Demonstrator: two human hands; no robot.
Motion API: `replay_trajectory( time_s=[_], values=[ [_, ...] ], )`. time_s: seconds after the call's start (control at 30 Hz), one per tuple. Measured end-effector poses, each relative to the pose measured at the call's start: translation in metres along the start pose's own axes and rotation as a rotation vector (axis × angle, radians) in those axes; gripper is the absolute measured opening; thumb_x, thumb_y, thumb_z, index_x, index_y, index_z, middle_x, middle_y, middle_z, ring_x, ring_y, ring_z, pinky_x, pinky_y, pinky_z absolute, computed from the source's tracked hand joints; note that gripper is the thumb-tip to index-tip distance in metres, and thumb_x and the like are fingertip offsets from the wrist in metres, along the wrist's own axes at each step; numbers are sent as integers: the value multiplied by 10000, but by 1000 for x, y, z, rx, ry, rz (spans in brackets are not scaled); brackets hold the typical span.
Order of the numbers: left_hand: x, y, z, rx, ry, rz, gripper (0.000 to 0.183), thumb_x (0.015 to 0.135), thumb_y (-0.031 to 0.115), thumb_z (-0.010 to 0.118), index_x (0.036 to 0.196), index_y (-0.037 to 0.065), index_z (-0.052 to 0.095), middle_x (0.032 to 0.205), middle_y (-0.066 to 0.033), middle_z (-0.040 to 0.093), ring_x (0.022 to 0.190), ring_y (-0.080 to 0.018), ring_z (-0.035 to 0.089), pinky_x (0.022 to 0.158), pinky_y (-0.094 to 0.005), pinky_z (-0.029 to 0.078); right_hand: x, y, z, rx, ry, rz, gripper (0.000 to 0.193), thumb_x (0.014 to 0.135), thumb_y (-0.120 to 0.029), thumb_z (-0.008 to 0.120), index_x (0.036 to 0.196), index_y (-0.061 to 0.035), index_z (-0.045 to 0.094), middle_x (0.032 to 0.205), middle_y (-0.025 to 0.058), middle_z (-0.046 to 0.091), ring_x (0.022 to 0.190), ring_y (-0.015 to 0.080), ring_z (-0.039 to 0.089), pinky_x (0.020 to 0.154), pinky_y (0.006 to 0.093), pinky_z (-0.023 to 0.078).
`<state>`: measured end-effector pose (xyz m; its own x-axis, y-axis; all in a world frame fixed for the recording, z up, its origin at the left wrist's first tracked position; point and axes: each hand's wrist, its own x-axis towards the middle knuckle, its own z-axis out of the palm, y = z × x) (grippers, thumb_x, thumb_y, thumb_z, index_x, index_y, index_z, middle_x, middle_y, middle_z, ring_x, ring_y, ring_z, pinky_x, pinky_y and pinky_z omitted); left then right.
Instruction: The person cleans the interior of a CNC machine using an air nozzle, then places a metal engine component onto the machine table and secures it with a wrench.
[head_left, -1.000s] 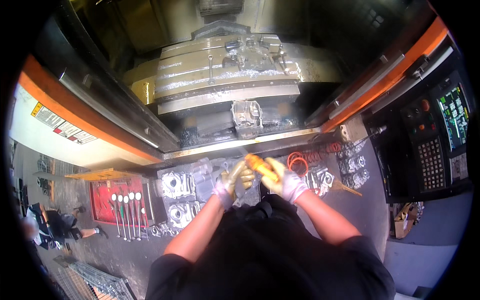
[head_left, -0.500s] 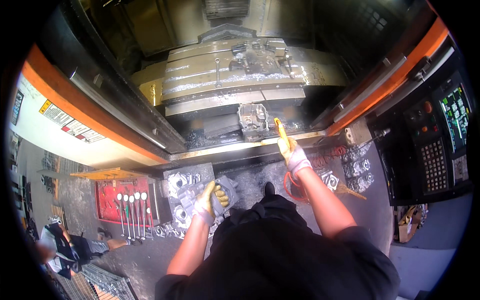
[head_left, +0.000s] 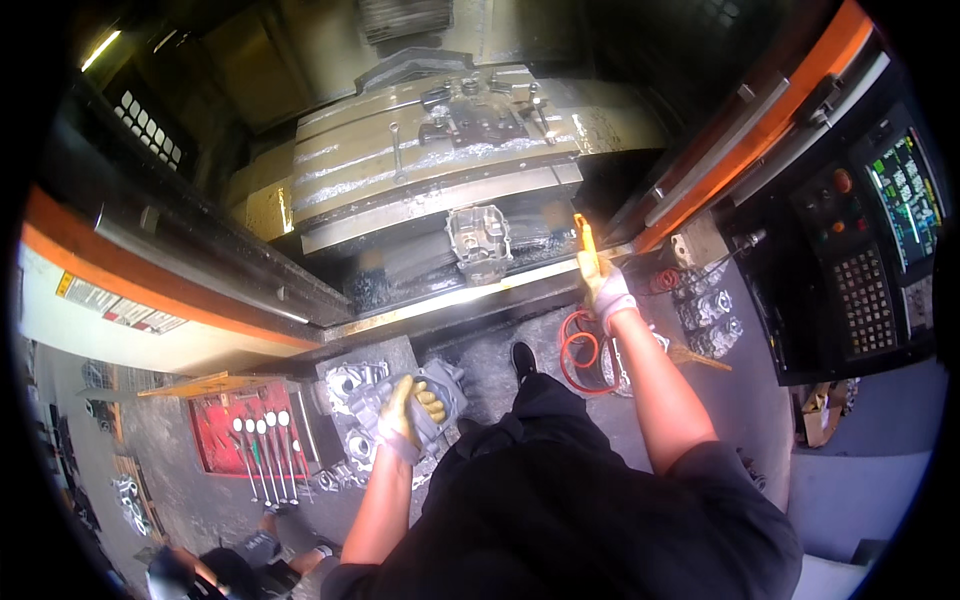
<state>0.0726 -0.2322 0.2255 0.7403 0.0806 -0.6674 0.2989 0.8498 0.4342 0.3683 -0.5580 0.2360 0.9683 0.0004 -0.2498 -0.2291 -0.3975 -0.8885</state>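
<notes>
My left hand [head_left: 408, 410], in a yellow-palmed glove, is closed around a grey cast-metal housing [head_left: 447, 382] at waist height. Below it lie several similar castings [head_left: 352, 385]. Out ahead, my gloved right hand [head_left: 608, 292] grips a slim yellow air blow gun [head_left: 585, 233], its tip up near the machine's open doorway. A red coiled hose [head_left: 567, 352] hangs beneath that hand. Left of the blow gun, another open metal housing [head_left: 480, 240] sits just inside the machine sill, apart from both hands.
Inside the machine, a slotted table [head_left: 350, 150] carries a wrench [head_left: 397, 150], a clamped fixture [head_left: 475, 118] and chips. A control panel [head_left: 865, 250] stands right. At left is a red tray [head_left: 222, 430] with several round-headed gauges [head_left: 265, 428]. Another person [head_left: 240, 565] is at lower left.
The view has turned, so the machine sits tilted and further left. My right hand has shifted right with the blow gun, away from the housing on the sill. The other person has moved lower.
</notes>
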Motion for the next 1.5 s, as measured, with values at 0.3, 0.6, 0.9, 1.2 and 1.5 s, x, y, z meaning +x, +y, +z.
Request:
replay_trajectory(
  time_s=[0.3,0.6,0.9,1.2,1.5],
  values=[
    [53,10,31,-60,114,13,397,995,469,655,982,76,602,807,-88,602,708,-275,605,672,-423,529,90,13,-5,25,-137,10,652,999,-633,571,1302,-56,592,1049,139,635,906,252,571,809,367,431],
    [57,35,96,-118,155,277,365,1000,440,629,986,78,589,802,-62,564,699,-246,555,671,-399,496,193,-8,-10,-12,-236,49,595,1030,-567,555,1275,-28,624,939,137,663,841,272,611,766,410,474],
    [19,37,103,-134,593,418,299,1021,404,611,993,107,629,856,-47,655,749,-234,655,697,-406,568,236,-37,6,46,-381,63,607,1052,-530,559,1324,12,594,1017,190,677,973,297,627,917,417,492],
    [-65,-13,-4,-288,808,541,436,1020,556,489,919,147,602,839,-4,621,719,-193,585,684,-379,513,241,-49,28,66,-503,43,533,1049,-482,578,1274,1,609,963,117,652,845,214,577,787,361,474],
    [-131,-123,-188,-533,894,542,436,1019,536,462,897,153,631,803,-4,641,718,-232,618,714,-431,538,202,-31,41,-74,-421,-19,632,1035,-539,576,1414,-34,558,1154,198,659,1066,303,609,936,385,456]
  ],
)
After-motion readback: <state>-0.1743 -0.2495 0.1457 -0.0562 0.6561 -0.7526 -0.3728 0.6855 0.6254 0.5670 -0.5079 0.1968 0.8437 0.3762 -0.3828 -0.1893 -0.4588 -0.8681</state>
